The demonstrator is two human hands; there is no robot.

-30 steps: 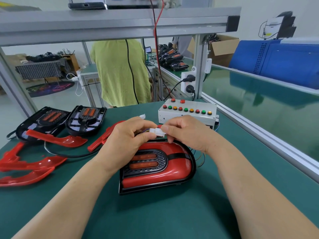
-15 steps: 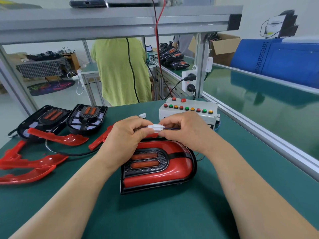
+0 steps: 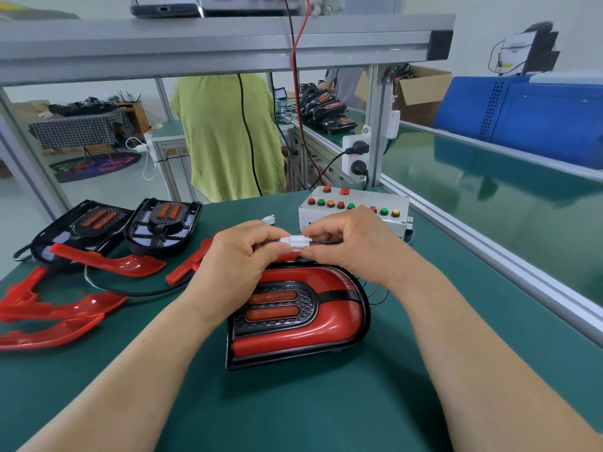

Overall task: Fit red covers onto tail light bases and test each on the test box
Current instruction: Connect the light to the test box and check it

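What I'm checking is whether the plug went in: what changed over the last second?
The left hand and right hand raised the white connector slightly; the right hand slid rightward, exposing more of it, and its halves now look joined. Both hands still pinch it; the tail light, test box and loose red covers stayed put.

We see bright, even light; only soft shadows fall on the desk [image 3: 293, 412]. Glossy highlights streak the red cover [image 3: 326, 334]. Wide-angle distortion bends the overhead beam [image 3: 228, 44] toward the edges; the centre is sharp.
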